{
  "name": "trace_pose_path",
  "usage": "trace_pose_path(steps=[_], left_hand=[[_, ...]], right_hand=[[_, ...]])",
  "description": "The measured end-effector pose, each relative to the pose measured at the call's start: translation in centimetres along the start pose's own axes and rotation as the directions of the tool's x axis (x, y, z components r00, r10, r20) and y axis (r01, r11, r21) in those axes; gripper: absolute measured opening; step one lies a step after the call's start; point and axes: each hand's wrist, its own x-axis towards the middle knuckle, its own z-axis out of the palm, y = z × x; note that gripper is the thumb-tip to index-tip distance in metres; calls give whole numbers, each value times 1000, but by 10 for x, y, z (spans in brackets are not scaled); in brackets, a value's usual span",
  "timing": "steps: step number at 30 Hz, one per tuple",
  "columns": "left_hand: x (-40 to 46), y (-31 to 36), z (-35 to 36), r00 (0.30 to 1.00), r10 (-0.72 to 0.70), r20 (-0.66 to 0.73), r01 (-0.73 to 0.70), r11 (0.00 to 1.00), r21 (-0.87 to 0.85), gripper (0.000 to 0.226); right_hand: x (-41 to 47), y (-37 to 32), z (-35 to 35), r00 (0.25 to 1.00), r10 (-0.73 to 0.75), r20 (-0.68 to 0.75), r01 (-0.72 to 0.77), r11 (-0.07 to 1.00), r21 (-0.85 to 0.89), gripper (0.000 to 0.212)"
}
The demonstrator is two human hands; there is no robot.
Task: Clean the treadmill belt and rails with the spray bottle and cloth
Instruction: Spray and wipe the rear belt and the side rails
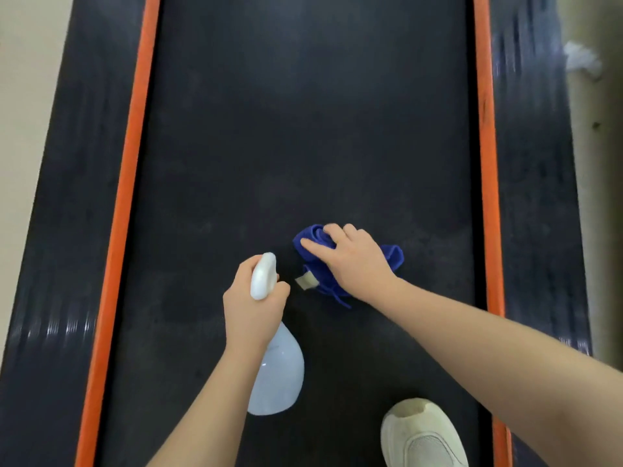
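Note:
The black treadmill belt (303,129) fills the view, edged by an orange strip on the left (129,183) and right (485,183), with dark ribbed side rails (67,203) outside them. My left hand (251,305) grips the neck of a pale blue spray bottle (278,375), its white nozzle (263,276) pointing forward over the belt. My right hand (354,261) presses down on a crumpled blue cloth (392,257) lying on the belt, fingers spread over it. A small whitish tag (305,281) sticks out of the cloth.
A white shoe (421,436) stands on the belt at the bottom right. Beige floor (23,96) lies left of the treadmill. On the floor to the right of the right rail (532,183) sits a white crumpled scrap (581,60).

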Motion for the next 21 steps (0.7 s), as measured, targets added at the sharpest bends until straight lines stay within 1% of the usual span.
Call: trace_pose_path(steps=[2, 3, 4, 5, 6, 7, 8, 9, 10, 11, 13, 15, 17, 18, 19, 21], left_hand=[[-4, 3, -1, 999, 16, 44, -17, 1000, 12, 42], [-6, 5, 0, 998, 21, 59, -23, 1000, 21, 41], [-8, 5, 1, 998, 26, 64, -28, 999, 27, 41], [-9, 6, 3, 998, 31, 63, -33, 999, 32, 41], [-9, 6, 5, 997, 38, 66, -41, 998, 39, 40], [-9, 7, 8, 996, 46, 76, -49, 998, 48, 40], [-9, 8, 12, 995, 51, 89, -56, 997, 57, 40], [-9, 9, 15, 993, 50, 105, -58, 996, 68, 40], [-10, 10, 17, 992, 46, 119, -55, 996, 75, 41], [-12, 13, 17, 990, 47, 131, -57, 996, 73, 41], [-15, 20, 17, 985, 64, 158, -75, 995, 64, 41], [-17, 26, 20, 977, 86, 195, -97, 994, 49, 42], [-17, 31, 26, 973, 91, 214, -98, 995, 23, 44], [-18, 31, 28, 974, 86, 211, -91, 996, 11, 44], [-17, 31, 31, 974, 83, 211, -86, 996, 6, 44], [-15, 31, 37, 970, 83, 227, -90, 996, 21, 44]], right_hand=[[-40, 0, -1, 982, -187, 10, 186, 981, 46, 70], [-57, 1, 1, 971, -239, 31, 237, 971, 42, 70], [-64, 6, 1, 969, -244, 37, 243, 970, 26, 64], [-61, 12, 2, 980, -199, 16, 199, 980, 7, 54], [-49, 19, 0, 995, -93, -28, 94, 996, 3, 47], [-34, 29, -5, 994, 58, -89, -58, 998, 2, 46], [-19, 40, -12, 972, 210, -110, -209, 978, 19, 47], [-11, 49, -18, 941, 323, -99, -322, 946, 21, 47], [-13, 55, -18, 924, 375, -80, -375, 927, 18, 49], [-23, 57, -17, 925, 369, -94, -370, 929, 2, 54], [-63, 50, -9, 948, 280, -149, -283, 959, 2, 63], [-105, 40, 1, 972, 196, -132, -194, 981, 23, 70], [-119, 43, 4, 979, 160, -124, -162, 987, -11, 68], [-113, 52, 4, 974, 168, -154, -175, 984, -32, 64], [-101, 63, 2, 954, 231, -189, -243, 969, -41, 59], [-71, 90, -9, 865, 441, -239, -460, 888, -25, 54]])
